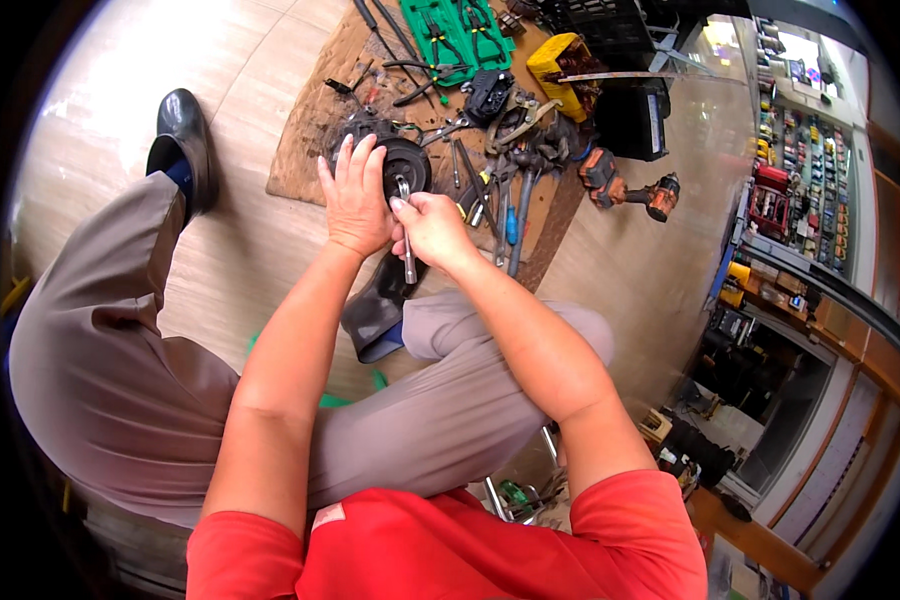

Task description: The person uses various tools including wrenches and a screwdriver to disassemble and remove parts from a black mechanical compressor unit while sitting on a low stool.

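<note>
A black round disc, like a wheel or pulley, is in front of me at the near edge of the cardboard. My left hand lies against its left side, fingers stretched out and fairly straight. In my right hand is a silver metal wrench, with thumb and fingers closed round its shaft. The upper end of the wrench meets the middle of the disc; exactly how it fits there is hard to make out. My fingers hide part of the shaft.
Greasy cardboard holds scattered hand tools, a green tool case with pliers, and a yellow container. An orange-and-black power drill lies on the right. My shoe is just below my hands. Stocked shelves stand far right.
</note>
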The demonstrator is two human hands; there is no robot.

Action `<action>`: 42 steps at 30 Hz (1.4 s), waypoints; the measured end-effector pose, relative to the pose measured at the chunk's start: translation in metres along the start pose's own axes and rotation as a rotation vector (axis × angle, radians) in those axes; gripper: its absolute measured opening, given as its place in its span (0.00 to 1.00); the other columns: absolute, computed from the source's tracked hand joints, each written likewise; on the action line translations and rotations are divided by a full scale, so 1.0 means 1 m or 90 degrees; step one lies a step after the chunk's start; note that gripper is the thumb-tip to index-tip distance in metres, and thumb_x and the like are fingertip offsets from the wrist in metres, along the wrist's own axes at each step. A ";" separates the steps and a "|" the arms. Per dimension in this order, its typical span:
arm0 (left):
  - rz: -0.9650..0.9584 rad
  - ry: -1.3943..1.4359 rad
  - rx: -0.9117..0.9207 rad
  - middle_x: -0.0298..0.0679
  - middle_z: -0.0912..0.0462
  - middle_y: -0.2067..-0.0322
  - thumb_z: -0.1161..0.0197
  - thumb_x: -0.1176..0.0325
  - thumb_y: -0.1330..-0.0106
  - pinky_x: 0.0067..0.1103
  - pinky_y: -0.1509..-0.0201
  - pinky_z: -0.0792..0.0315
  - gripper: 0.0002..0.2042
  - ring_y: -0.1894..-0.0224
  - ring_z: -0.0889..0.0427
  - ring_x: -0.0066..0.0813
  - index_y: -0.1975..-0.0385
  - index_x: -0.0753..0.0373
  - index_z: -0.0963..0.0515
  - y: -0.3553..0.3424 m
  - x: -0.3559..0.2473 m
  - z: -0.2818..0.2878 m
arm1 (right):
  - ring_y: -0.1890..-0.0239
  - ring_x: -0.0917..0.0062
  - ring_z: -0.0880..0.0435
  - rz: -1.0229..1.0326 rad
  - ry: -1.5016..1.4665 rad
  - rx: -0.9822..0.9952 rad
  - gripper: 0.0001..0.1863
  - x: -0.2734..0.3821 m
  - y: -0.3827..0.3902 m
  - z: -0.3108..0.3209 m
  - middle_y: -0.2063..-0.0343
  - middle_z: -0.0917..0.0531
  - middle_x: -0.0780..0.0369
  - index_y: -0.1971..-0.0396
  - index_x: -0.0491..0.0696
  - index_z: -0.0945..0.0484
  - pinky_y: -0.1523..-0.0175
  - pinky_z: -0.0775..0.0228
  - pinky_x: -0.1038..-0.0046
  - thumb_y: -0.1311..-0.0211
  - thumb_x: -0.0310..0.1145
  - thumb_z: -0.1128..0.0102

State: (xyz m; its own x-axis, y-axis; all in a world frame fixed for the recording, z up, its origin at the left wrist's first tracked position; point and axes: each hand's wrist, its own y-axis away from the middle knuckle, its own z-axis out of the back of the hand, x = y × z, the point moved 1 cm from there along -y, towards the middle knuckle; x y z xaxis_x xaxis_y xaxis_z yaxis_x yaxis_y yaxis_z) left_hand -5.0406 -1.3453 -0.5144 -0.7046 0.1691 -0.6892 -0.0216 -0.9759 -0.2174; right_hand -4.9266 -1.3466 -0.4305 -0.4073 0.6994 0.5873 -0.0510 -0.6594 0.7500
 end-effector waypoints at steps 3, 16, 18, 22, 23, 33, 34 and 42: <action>-0.006 -0.034 0.035 0.42 0.38 0.31 0.35 0.59 0.50 0.63 0.30 0.58 0.36 0.26 0.46 0.51 0.37 0.62 0.34 -0.006 -0.005 0.005 | 0.84 0.75 0.20 -0.028 -0.031 0.002 0.19 -0.005 0.000 0.000 0.81 0.21 0.60 0.70 0.38 0.25 0.78 0.24 0.71 0.25 0.39 0.49; -0.286 0.027 0.132 0.51 0.30 0.40 0.37 0.60 0.53 0.37 0.34 0.36 0.36 0.40 0.31 0.54 0.41 0.69 0.31 -0.055 0.007 0.010 | 0.72 0.47 0.21 0.220 0.104 -0.229 0.24 -0.021 -0.005 -0.025 0.77 0.21 0.42 0.74 0.35 0.25 0.62 0.31 0.57 0.25 0.42 0.52; -0.290 0.040 0.146 0.52 0.30 0.40 0.36 0.61 0.54 0.38 0.33 0.36 0.37 0.41 0.31 0.56 0.40 0.71 0.33 -0.065 0.007 0.013 | 0.74 0.53 0.20 0.203 0.089 -0.195 0.24 -0.016 -0.009 -0.020 0.79 0.22 0.44 0.75 0.35 0.26 0.64 0.31 0.58 0.25 0.42 0.52; -0.287 0.030 0.143 0.54 0.30 0.40 0.35 0.61 0.54 0.38 0.33 0.36 0.37 0.41 0.31 0.57 0.41 0.72 0.33 -0.064 0.007 0.011 | 0.85 0.69 0.23 0.195 0.076 -0.117 0.25 -0.011 -0.010 -0.010 0.86 0.26 0.55 0.76 0.39 0.29 0.76 0.32 0.65 0.24 0.44 0.53; -0.287 0.029 0.140 0.54 0.30 0.41 0.35 0.61 0.54 0.38 0.33 0.36 0.37 0.41 0.31 0.58 0.41 0.72 0.33 -0.064 0.006 0.013 | 0.88 0.72 0.25 0.152 0.045 -0.076 0.24 -0.011 -0.010 -0.005 0.86 0.26 0.57 0.76 0.40 0.29 0.79 0.33 0.67 0.24 0.44 0.54; -0.249 -0.003 0.181 0.50 0.31 0.39 0.28 0.49 0.52 0.40 0.34 0.37 0.42 0.39 0.32 0.53 0.39 0.67 0.32 -0.069 -0.003 0.012 | 0.85 0.83 0.32 -0.028 -0.266 0.046 0.18 -0.011 0.010 -0.006 0.82 0.31 0.68 0.69 0.46 0.31 0.83 0.33 0.75 0.24 0.45 0.53; -0.228 -0.031 0.208 0.49 0.31 0.38 0.27 0.47 0.53 0.41 0.34 0.38 0.43 0.39 0.32 0.52 0.38 0.66 0.32 -0.072 -0.010 0.020 | 0.85 0.83 0.32 -0.053 -0.299 0.049 0.18 -0.014 0.018 -0.009 0.82 0.32 0.68 0.69 0.47 0.31 0.83 0.35 0.75 0.24 0.46 0.53; -0.199 -0.119 0.209 0.39 0.35 0.33 0.31 0.36 0.52 0.58 0.33 0.45 0.43 0.28 0.43 0.50 0.39 0.58 0.28 -0.070 -0.032 0.026 | 0.89 0.85 0.38 -0.029 -0.192 0.007 0.18 -0.036 0.014 -0.011 0.87 0.36 0.70 0.72 0.49 0.31 0.86 0.44 0.77 0.23 0.45 0.55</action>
State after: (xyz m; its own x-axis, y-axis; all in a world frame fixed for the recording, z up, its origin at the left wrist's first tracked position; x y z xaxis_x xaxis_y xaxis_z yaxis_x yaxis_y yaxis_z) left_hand -5.0350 -1.2863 -0.4590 -0.7436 0.4627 -0.4828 -0.4534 -0.8795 -0.1445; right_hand -4.9230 -1.3840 -0.4445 -0.1163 0.7798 0.6151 -0.0531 -0.6233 0.7802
